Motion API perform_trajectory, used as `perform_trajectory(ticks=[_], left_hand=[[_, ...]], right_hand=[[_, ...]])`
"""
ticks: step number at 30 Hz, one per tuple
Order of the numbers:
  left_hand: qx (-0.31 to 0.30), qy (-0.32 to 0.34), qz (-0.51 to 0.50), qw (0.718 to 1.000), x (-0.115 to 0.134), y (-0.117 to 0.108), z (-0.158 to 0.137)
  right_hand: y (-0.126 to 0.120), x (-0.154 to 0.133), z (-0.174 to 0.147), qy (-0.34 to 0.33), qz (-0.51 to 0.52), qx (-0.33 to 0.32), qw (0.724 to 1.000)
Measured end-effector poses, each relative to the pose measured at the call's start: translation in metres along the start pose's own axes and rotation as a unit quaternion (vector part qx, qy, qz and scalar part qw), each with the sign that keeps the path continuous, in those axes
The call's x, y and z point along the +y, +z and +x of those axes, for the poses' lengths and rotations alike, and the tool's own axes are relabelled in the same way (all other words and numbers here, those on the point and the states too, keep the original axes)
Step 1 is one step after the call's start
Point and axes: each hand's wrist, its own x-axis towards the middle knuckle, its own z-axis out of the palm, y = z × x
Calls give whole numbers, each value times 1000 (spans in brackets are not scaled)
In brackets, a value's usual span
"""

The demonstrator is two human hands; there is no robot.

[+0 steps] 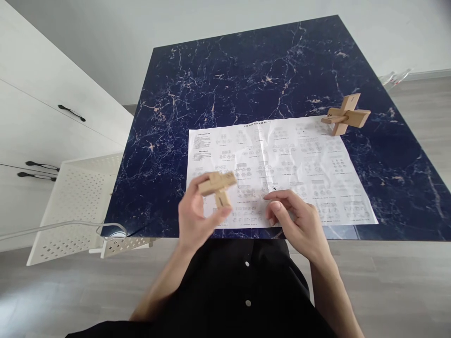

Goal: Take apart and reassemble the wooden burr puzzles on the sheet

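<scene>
My left hand [197, 211] grips a wooden interlocking puzzle [216, 183] made of crossed bars, with a dark mark on one bar. It is held above the near left part of a printed instruction sheet [229, 141], slightly blurred. My right hand [296, 216] rests at the sheet's near edge, its fingers loosely bent and the thumb apart from them, with nothing visible in it. A second wooden cross puzzle [345, 115], marked with numbers, stands over the sheet's far right corner, away from both hands.
The dark blue marbled table [218, 89] extends beyond the sheet. To the left are a white perforated bin [70, 206], a pale cable [63, 227] and a white cabinet [42, 122] with black handles. Clear plastic packaging [394, 79] shows past the table's right edge.
</scene>
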Motion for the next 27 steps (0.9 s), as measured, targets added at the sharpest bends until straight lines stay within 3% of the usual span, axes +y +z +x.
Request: perform_trajectory(ticks=[2, 4, 7, 13, 20, 27], left_hand=[[62, -32, 27, 997, 0, -11, 7], [72, -63, 24, 995, 1, -18, 11], [31, -96, 23, 995, 3, -21, 12], [-86, -131, -20, 987, 8, -6, 4], [-90, -130, -27, 987, 7, -2, 5], [-92, -112, 8, 989, 5, 2, -1]], right_hand=[[1, -2, 1, 0, -7, 1, 1000], [2, -4, 1, -3, -13, 0, 1000], [3, -4, 1, -1, -20, -2, 1000], [3, 1, 1, -26, -69, -2, 997], [7, 1, 4, -132, -171, -44, 975], [13, 2, 7, -176, -254, -73, 948]])
